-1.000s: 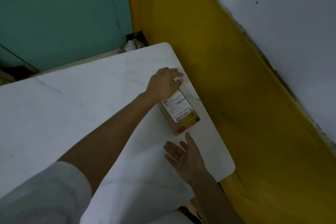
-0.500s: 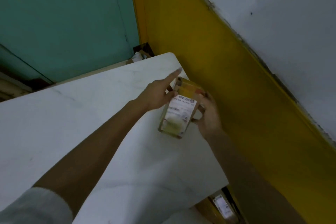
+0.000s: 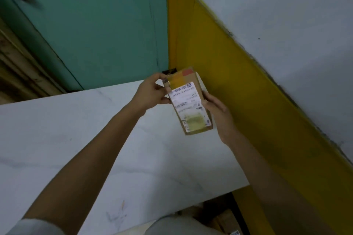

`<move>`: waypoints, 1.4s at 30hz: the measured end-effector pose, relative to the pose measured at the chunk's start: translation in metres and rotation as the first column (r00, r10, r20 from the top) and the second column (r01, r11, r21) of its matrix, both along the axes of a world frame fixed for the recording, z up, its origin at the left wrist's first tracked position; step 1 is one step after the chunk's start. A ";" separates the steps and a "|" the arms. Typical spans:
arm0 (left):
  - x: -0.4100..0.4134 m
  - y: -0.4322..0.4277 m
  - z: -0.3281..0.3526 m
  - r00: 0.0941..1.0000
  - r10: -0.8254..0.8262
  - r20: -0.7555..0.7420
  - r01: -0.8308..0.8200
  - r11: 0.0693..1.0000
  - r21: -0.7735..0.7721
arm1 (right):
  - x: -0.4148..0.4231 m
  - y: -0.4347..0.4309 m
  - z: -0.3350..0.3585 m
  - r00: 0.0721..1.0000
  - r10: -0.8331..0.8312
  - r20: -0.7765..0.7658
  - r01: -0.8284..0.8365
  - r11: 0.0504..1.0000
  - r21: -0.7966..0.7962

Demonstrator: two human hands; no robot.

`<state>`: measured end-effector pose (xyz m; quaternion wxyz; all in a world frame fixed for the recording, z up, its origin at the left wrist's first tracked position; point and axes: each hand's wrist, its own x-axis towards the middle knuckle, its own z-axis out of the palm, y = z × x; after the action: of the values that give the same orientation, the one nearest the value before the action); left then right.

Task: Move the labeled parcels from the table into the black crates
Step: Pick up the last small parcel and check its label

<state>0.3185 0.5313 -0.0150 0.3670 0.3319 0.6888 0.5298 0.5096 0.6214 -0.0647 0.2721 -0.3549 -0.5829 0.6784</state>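
Observation:
A small brown cardboard parcel (image 3: pixel 189 104) with a white shipping label and yellow tape is held in the air above the far right corner of the white marble table (image 3: pixel 80 139). My left hand (image 3: pixel 152 91) grips its upper left edge. My right hand (image 3: pixel 217 112) holds its right side, label facing me. No black crate shows clearly; only a dark corner (image 3: pixel 169 71) peeks out behind the parcel.
A teal door (image 3: pixel 91 25) stands beyond the table. A yellow and white wall (image 3: pixel 248 82) runs along the right. Below the table's near right edge lie cardboard boxes (image 3: pixel 225 219) on the floor.
The parcel lay on the table under my left hand a second ago. Both hands have since lifted it and turned it upright, label toward me.

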 end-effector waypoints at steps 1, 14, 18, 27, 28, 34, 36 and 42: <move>0.000 -0.011 0.006 0.998 0.042 0.050 -0.043 0.999 0.027 | 0.008 -0.010 -0.001 1.000 0.018 0.013 -0.018 1.000 -0.003; 0.055 -0.169 -0.027 0.817 0.265 0.512 -0.186 0.962 -0.200 | 0.006 -0.081 0.011 0.974 -0.054 -0.219 0.003 0.974 -0.228; 0.063 -0.201 -0.043 0.668 0.116 0.735 0.061 0.976 -0.210 | -0.033 -0.088 0.039 0.958 -0.024 -0.285 -0.029 0.983 -0.181; 0.022 -0.261 -0.029 0.557 0.156 0.816 -0.125 0.987 -0.103 | -0.112 -0.163 0.064 0.977 0.119 -0.178 -0.123 0.992 -0.015; 0.015 -0.268 -0.027 0.569 0.139 0.811 -0.120 0.989 -0.085 | -0.115 -0.171 0.062 0.976 0.126 -0.179 -0.130 0.991 -0.013; -0.018 -0.305 -0.027 0.565 0.088 0.821 -0.143 0.990 -0.008 | -0.129 -0.216 0.034 0.963 0.197 -0.186 -0.216 0.973 -0.086; -0.027 -0.315 -0.028 0.551 0.079 0.831 -0.145 0.989 0.002 | -0.133 -0.231 0.025 0.956 0.211 -0.205 -0.238 0.964 -0.117; -0.039 -0.334 -0.034 0.561 0.113 0.820 -0.174 0.985 -0.016 | -0.138 -0.258 0.003 0.951 0.219 -0.217 -0.259 0.950 -0.177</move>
<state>0.2799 0.1973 -0.0492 0.5878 0.0047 0.4480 0.6736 0.3715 0.3636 -0.0614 0.2054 -0.2391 -0.5201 0.7938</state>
